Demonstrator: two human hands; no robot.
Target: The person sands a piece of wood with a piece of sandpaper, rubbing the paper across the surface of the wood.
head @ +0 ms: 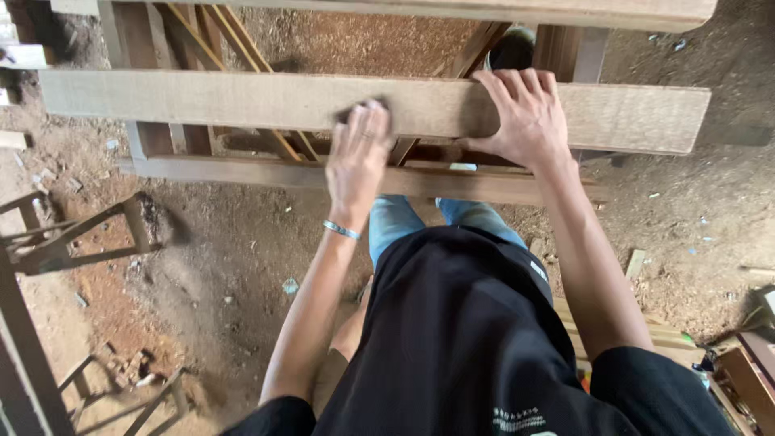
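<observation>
A long pale wooden plank [242,101] lies crosswise in front of me on a wooden frame. My left hand [359,153] is blurred and pressed flat on the plank's near edge, over a small dark pad [355,109] that shows at its fingertips. A thin bracelet circles that wrist. My right hand [521,113] lies flat on the plank with fingers spread, a little to the right, and holds nothing.
A second plank [484,10] runs along the top. Frame rails [242,171] sit under the plank. Wooden stool frames [73,234] stand at the left on the dirt floor. Stacked boards and scraps [670,335] lie at the right.
</observation>
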